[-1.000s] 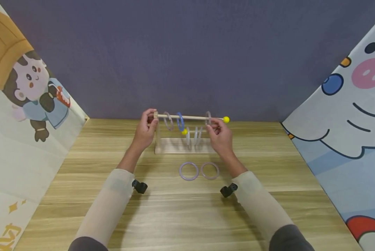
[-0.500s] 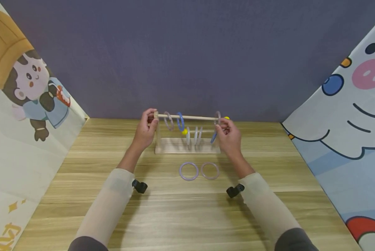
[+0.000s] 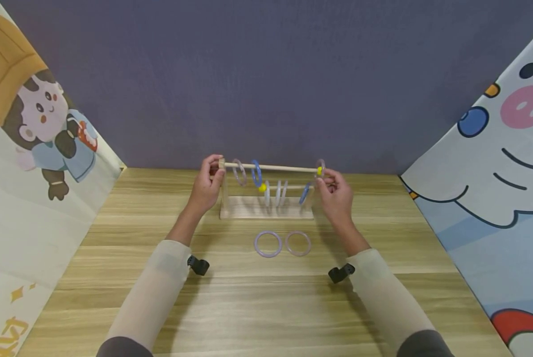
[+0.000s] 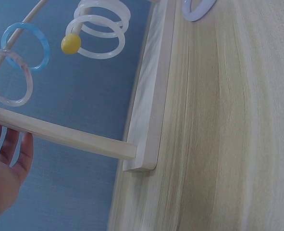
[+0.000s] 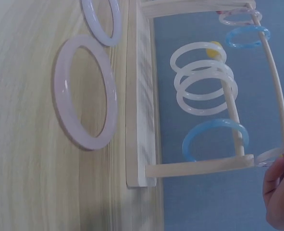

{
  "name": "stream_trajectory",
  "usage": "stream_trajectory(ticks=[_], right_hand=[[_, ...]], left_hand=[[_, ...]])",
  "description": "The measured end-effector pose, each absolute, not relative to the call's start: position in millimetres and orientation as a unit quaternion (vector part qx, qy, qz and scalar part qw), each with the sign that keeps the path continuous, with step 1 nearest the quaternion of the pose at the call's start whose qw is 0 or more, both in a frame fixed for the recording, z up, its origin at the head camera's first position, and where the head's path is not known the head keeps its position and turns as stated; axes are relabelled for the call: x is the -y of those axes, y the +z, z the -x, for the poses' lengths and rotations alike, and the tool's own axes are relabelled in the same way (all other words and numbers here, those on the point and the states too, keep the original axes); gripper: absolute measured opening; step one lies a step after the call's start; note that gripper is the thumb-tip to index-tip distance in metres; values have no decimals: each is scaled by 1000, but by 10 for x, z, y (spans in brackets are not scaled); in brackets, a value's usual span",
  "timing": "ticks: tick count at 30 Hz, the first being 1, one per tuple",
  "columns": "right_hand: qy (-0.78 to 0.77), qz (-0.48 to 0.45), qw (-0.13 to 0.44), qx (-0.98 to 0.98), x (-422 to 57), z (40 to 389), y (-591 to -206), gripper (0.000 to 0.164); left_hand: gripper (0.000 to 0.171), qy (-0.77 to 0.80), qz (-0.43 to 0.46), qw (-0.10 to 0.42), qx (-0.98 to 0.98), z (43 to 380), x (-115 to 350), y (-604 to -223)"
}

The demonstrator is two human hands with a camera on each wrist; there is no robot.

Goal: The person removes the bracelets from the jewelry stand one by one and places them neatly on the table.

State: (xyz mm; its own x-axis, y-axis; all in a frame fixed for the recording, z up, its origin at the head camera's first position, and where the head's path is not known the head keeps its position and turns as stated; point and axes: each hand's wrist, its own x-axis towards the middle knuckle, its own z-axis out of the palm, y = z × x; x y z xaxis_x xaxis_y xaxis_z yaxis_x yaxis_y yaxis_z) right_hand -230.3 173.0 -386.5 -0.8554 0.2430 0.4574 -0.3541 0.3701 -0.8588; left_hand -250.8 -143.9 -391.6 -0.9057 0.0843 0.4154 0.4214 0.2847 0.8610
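Note:
A wooden bangle stand (image 3: 244, 209) has an upper rod and a lower rod, each tipped with a yellow ball. My left hand (image 3: 207, 187) grips the top of its left post (image 4: 79, 140). At the upper rod's right end, my right hand (image 3: 337, 199) pinches a clear pinkish bangle (image 3: 323, 162), which overlaps the yellow ball in the head view. Whether the bangle still encircles the rod I cannot tell. Another pale pink bangle (image 4: 28, 79) and a blue bangle (image 4: 46, 45) hang near the left post. The lower rod carries three white bangles (image 5: 199, 112) and a blue bangle (image 5: 199, 131).
On the wooden table (image 3: 266, 307), a lilac bangle (image 3: 268, 255) and a pale pink bangle (image 5: 62, 98) lie flat before the stand. A dark wall (image 3: 266, 84) rises behind it. Cartoon-printed panels flank the table on the left (image 3: 47, 218) and right (image 3: 485, 258).
My right hand has slid the pinkish bangle rightward along the upper rod to the yellow ball. The lower rod's blue bangle has come into full view. My left hand has stayed put.

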Motion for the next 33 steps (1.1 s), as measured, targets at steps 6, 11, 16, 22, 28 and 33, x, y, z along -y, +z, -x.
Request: stream_trajectory(ticks=[6,11,16,22,28,33], right_hand=[[563,-15,270,781,-1792,2287,-3860,26],[559,-16,277,782,-1851,2282,-3882,25],[552,-34,281,784,-1910,2240,-3921,26],[530,-46,282,798,-2036,2217,-4056,27],[482,-77,283,826,-2244,2276,-4321,25],[433,-106,279,850,-2308,2214,-4414,24]], left_hand=[[39,-573,163,155,788,2490,1434,-3912],[39,-575,165,158,786,2493,1439,-3926],[39,-579,166,155,783,2511,1444,-3946],[40,-584,164,147,781,2537,1444,-3968],[40,-583,163,146,782,2540,1443,-3972],[40,-586,166,147,780,2537,1447,-3973]])
